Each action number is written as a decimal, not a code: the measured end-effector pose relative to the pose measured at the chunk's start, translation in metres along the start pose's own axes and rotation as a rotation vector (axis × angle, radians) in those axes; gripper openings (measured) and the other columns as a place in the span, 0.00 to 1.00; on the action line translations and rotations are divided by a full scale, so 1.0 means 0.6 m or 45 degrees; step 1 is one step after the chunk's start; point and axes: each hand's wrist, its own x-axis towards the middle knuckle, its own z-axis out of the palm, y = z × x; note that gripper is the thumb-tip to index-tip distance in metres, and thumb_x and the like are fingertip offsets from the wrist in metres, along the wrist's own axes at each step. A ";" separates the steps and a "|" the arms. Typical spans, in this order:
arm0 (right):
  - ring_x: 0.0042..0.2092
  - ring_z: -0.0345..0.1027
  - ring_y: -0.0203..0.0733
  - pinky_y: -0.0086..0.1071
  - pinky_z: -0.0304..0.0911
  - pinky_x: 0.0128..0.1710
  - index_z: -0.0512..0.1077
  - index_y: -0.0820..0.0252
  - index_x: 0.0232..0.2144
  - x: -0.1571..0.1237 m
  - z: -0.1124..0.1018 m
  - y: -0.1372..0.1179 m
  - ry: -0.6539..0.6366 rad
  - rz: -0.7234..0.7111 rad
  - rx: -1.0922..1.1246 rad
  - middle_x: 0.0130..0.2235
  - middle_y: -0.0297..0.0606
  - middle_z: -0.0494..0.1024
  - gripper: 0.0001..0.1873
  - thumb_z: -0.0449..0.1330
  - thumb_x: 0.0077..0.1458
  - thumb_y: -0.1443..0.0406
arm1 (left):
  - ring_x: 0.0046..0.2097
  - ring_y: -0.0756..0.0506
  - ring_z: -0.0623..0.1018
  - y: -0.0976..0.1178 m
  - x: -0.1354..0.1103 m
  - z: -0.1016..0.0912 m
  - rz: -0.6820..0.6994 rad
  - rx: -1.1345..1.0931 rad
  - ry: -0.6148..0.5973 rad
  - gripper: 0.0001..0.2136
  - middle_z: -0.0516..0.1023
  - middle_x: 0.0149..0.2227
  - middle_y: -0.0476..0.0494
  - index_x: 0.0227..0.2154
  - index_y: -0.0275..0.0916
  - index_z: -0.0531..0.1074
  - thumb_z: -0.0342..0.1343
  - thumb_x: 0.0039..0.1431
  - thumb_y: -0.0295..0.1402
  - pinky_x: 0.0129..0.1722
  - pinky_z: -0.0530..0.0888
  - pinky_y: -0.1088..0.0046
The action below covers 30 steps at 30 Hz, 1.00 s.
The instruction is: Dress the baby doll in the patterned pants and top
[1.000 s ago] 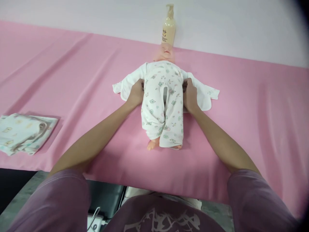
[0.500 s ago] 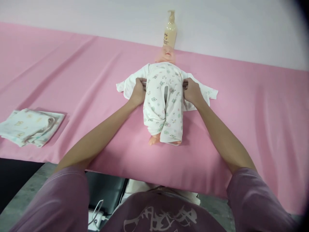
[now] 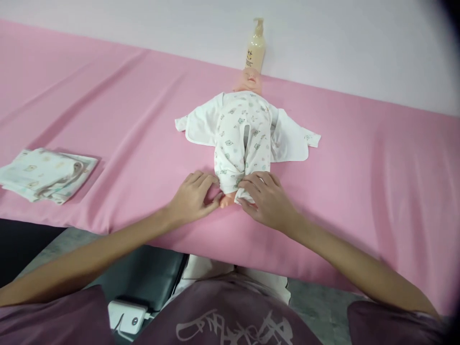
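A baby doll point(image 3: 249, 81) lies on its back on the pink sheet point(image 3: 108, 110), feet towards me. It wears white patterned trousers point(image 3: 242, 139) over an open white top point(image 3: 201, 125) spread out at both sides. My left hand point(image 3: 192, 196) rests by the doll's bare foot point(image 3: 226, 200), fingers bent and touching it. My right hand point(image 3: 268, 199) pinches the hem of the other trouser leg, which covers that foot.
A pump bottle of lotion point(image 3: 256, 47) stands behind the doll's head against the white wall. A folded patterned cloth point(image 3: 46, 173) lies at the left near the sheet's front edge. Below the edge are a dark seat and a white device point(image 3: 127, 317).
Both hands left the doll's waist and came down to its feet. The left is now at the bare foot, the right on the trouser hem.
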 end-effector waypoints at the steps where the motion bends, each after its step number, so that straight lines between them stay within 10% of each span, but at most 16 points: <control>1: 0.60 0.76 0.62 0.56 0.70 0.61 0.78 0.54 0.55 0.003 0.003 0.002 0.005 0.015 -0.021 0.56 0.48 0.87 0.08 0.65 0.77 0.61 | 0.47 0.32 0.81 0.001 -0.004 0.000 0.028 0.045 -0.010 0.08 0.85 0.46 0.37 0.50 0.43 0.75 0.63 0.75 0.39 0.50 0.77 0.49; 16: 0.54 0.72 0.60 0.55 0.68 0.57 0.79 0.54 0.49 0.009 0.043 0.001 0.174 0.074 -0.184 0.47 0.45 0.86 0.10 0.63 0.73 0.73 | 0.39 0.38 0.78 0.027 -0.003 0.022 -0.147 -0.046 0.099 0.06 0.81 0.35 0.45 0.39 0.44 0.73 0.64 0.74 0.32 0.43 0.76 0.57; 30: 0.44 0.76 0.53 0.53 0.69 0.64 0.65 0.49 0.42 0.009 0.023 -0.049 0.148 0.117 0.277 0.37 0.35 0.77 0.10 0.62 0.67 0.69 | 0.41 0.40 0.77 0.064 -0.022 -0.005 -0.135 -0.330 0.078 0.09 0.77 0.43 0.44 0.44 0.45 0.64 0.60 0.70 0.32 0.42 0.75 0.59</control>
